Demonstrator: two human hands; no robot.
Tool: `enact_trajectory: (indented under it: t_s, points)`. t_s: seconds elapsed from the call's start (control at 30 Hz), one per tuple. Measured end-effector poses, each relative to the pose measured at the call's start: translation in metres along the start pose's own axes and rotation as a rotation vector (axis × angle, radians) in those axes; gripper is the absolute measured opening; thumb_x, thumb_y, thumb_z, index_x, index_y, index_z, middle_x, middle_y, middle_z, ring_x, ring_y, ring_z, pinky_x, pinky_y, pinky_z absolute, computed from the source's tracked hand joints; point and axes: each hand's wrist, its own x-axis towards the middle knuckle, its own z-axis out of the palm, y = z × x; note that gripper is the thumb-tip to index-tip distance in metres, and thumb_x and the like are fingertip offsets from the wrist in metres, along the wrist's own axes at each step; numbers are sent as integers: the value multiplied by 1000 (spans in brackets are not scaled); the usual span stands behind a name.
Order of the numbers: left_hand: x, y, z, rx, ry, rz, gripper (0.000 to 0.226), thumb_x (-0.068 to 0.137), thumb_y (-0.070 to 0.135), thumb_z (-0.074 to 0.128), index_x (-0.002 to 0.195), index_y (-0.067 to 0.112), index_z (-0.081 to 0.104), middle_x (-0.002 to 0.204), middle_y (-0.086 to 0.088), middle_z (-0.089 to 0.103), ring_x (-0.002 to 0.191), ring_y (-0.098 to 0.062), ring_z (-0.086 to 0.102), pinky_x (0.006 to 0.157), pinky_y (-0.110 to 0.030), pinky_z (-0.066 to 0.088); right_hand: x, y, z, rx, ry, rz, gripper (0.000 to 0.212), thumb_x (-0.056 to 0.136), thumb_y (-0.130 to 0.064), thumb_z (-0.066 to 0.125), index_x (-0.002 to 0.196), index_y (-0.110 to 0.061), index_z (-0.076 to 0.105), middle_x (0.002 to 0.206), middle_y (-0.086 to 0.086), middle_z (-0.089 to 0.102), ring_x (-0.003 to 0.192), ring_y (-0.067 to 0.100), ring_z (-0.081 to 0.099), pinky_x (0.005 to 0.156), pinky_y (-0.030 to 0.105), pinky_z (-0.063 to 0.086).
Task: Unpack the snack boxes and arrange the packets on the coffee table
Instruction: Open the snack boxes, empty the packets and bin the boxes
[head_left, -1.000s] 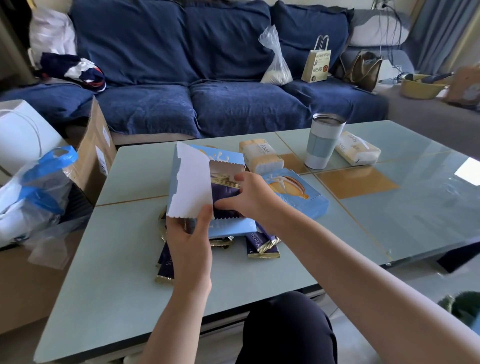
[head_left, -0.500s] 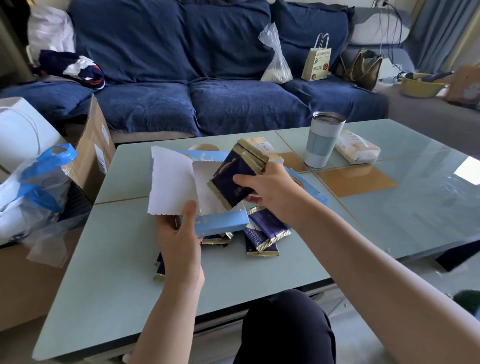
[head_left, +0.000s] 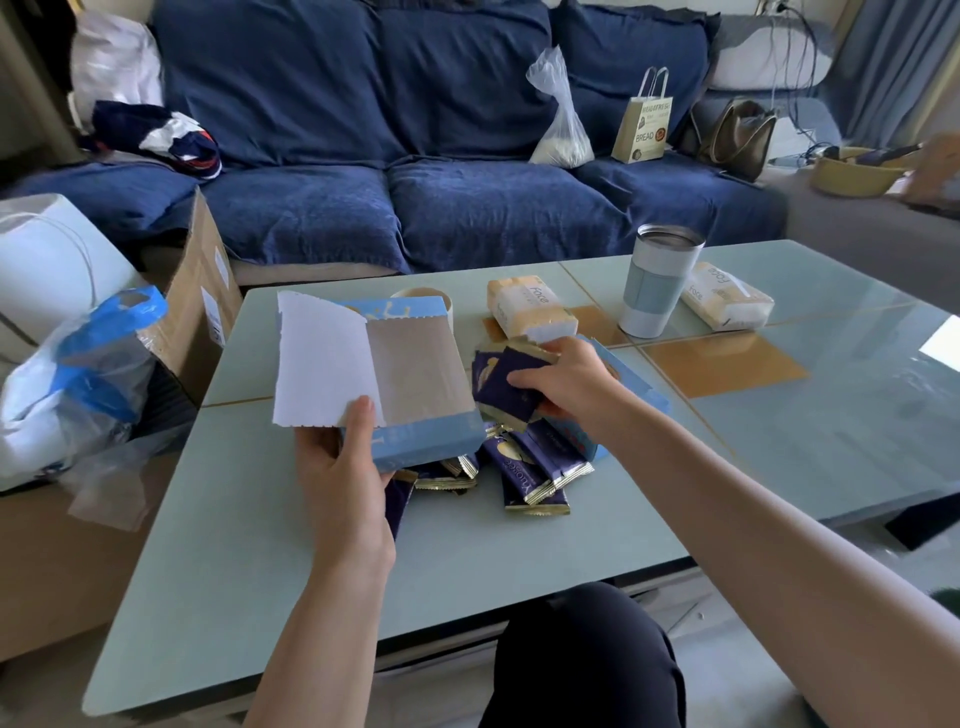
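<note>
A dark-clad knee (head_left: 582, 660) shows under the near edge of the pale green worktop (head_left: 249, 561). Above it the left hand (head_left: 345, 478) grips the near corner of an opened light-blue snack box (head_left: 415, 384), thumb pressed on its torn white flap, fingers curled beneath; the box is held tilted just over the worktop and hides part of the heap below. That heap of dark purple, gold-edged packets (head_left: 530, 467) lies loose on the worktop, some overlapping. To the right, the right hand (head_left: 566, 387) pinches a small stack of the same packets between thumb and curled fingers, above a second blue box (head_left: 636, 387) lying flat. Farther back stand two tissue packs (head_left: 524, 309) and a grey tumbler (head_left: 657, 283). A cardboard carton (head_left: 200, 301) and plastic bags (head_left: 78, 374) crowd the left edge; beyond, a blue sofa (head_left: 415, 156) carries a paper bag (head_left: 644, 122)
</note>
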Motion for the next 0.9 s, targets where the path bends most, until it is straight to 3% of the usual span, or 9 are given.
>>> enact_trajectory:
  t_s: [0.17, 0.3, 0.4, 0.47, 0.53, 0.6, 0.67, 0.77, 0.9]
  points:
    - [-3, 1, 2, 8, -33, -12, 29, 97, 19, 57, 125, 29, 56, 117, 9, 66, 99, -7, 62, 77, -29, 55, -2, 0, 13, -323, -34, -83, 57, 83, -21, 72, 132, -6, 46, 123, 11, 53, 101, 23, 54, 77, 33, 47]
    - [-5, 0, 3, 21, -46, -34, 29, 96, 20, 58, 124, 27, 57, 116, 7, 65, 100, -10, 62, 82, -34, 57, 1, 0, 11, -466, -7, -149, 45, 85, -13, 65, 127, -6, 50, 120, 12, 58, 102, 26, 54, 71, 30, 43]
    - [-5, -3, 5, 20, -53, -51, 29, 95, 20, 59, 124, 27, 57, 112, 7, 65, 97, -11, 60, 87, -41, 54, 0, 0, 6, -486, 1, -168, 43, 87, -14, 60, 129, -9, 52, 122, 9, 60, 110, 26, 53, 68, 26, 39]
    - [-6, -5, 7, 13, -57, -60, 27, 96, 20, 58, 122, 27, 58, 105, 10, 65, 92, -10, 59, 87, -42, 53, -3, -1, 2, -485, 21, -197, 36, 91, -16, 56, 126, -9, 58, 117, 8, 62, 105, 24, 54, 68, 24, 36]
    - [-8, -6, 8, 4, -66, -66, 22, 96, 20, 58, 116, 28, 60, 98, 13, 64, 87, -8, 58, 82, -39, 52, -6, -4, -1, -385, 27, -211, 30, 94, -20, 51, 112, -1, 64, 101, 12, 67, 87, 25, 58, 69, 28, 43]
    - [-10, -7, 9, -14, -84, -76, 17, 96, 20, 57, 111, 28, 61, 94, 14, 64, 84, -7, 57, 78, -35, 52, -10, -8, -1, -136, -32, -134, 31, 96, -27, 48, 101, -2, 66, 98, 13, 70, 84, 29, 67, 78, 36, 57]
    - [-12, -8, 11, -31, -104, -89, 18, 97, 21, 57, 112, 27, 61, 95, 14, 65, 83, -6, 59, 73, -31, 54, -18, -11, -1, 121, -134, -25, 25, 98, -30, 48, 100, -10, 63, 102, 7, 71, 85, 23, 71, 80, 38, 60]
    - [-16, -9, 15, -48, -137, -126, 17, 96, 24, 57, 111, 29, 62, 94, 12, 66, 81, -6, 61, 70, -30, 55, -32, -11, -6, 338, -281, 58, 26, 100, -28, 47, 108, -8, 63, 92, 7, 67, 71, 22, 64, 60, 31, 58]
    - [-21, -13, 20, -52, -204, -180, 21, 89, 31, 65, 110, 27, 63, 94, 7, 61, 83, -9, 59, 72, -33, 55, -39, -3, -16, 441, -294, 66, 15, 97, -17, 55, 105, -8, 62, 97, 14, 60, 80, 30, 59, 69, 38, 56]
